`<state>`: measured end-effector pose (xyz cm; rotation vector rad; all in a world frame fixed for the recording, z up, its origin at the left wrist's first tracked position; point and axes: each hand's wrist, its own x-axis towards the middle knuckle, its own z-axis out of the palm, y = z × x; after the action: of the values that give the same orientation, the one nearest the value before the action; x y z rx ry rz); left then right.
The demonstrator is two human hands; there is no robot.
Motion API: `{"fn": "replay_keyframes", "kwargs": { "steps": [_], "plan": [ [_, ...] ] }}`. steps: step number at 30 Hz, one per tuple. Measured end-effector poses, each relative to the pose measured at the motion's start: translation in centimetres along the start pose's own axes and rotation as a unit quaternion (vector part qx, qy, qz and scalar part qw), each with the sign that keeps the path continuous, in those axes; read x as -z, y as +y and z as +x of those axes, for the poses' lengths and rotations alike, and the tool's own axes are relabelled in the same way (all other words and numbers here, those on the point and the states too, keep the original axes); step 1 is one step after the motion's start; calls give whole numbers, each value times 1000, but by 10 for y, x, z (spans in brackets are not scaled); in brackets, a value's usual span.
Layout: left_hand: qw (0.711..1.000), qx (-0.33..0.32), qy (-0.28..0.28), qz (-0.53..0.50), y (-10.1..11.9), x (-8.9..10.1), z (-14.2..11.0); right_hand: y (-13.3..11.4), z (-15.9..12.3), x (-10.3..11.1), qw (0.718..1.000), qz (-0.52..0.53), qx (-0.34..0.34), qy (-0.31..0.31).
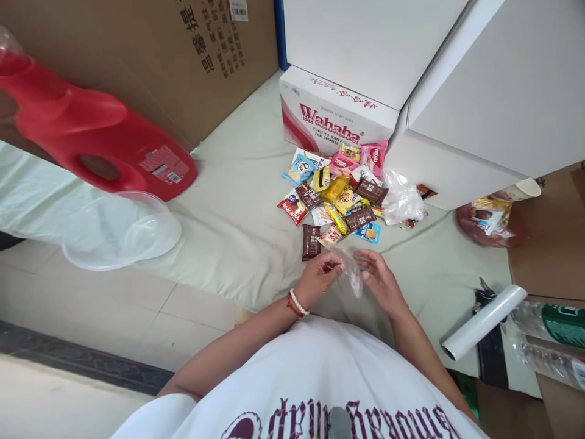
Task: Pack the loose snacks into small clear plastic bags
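- One clear plastic bag is at six o'clock from the snack packets.
- My left hand pinches its edge; my right hand, at three o'clock, has fingers parted, contact unclear.
- A light pinch should spare the thin film.
- Pale green cloth underneath; Wahaha carton at twelve, tiled floor at eight.

Near the centre, the upper snack packets hide parts of those beneath, their smallest print unreadable. Toward five o'clock, the clear bag is too faint to tell whether the right hand touches it. Edges crop the red jug at ten o'clock and green-labelled bottle at four.
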<state>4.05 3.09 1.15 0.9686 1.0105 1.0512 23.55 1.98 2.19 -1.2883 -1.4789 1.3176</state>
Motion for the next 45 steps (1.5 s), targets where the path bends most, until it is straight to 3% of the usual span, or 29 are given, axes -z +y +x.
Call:
{"fn": "replay_keyframes", "kwargs": {
  "steps": [3,8,13,20,24,26,29,32,35,37,41,43,45],
  "plan": [
    [999,-20,-19,-31,5,1,-4,6,11,-9,995,58,-74,35],
    [966,89,79,-231,10,22,-2,10,11,2,957,211,-154,127],
    [924,130,108,-342,7,37,3,8,0,12,927,284,-215,113],
    [917,117,92,-370,6,37,6,10,-4,6,945,225,-165,173],
    [937,107,97,-318,10,37,2,17,-8,21,972,60,-189,127],
    [953,114,125,-251,9,33,0,16,-12,27,972,-99,-167,133],
    [960,111,163,-197,6,25,-1,3,-16,22,950,-253,-58,172],
    [963,85,159,-201,5,14,-5,-13,-14,-4,962,-255,50,84],
    [970,59,132,-194,8,6,-12,-18,-4,-33,949,-292,114,28],
    [971,42,131,-193,10,6,-15,-16,3,-43,940,-315,125,47],
    [964,31,174,-197,11,13,-19,-17,0,-44,933,-297,135,148],
    [963,31,184,-196,10,13,-21,-19,-5,-44,926,-308,159,148],
    [965,30,171,-197,10,11,-23,-21,-8,-47,921,-330,175,110]
  ]
}}
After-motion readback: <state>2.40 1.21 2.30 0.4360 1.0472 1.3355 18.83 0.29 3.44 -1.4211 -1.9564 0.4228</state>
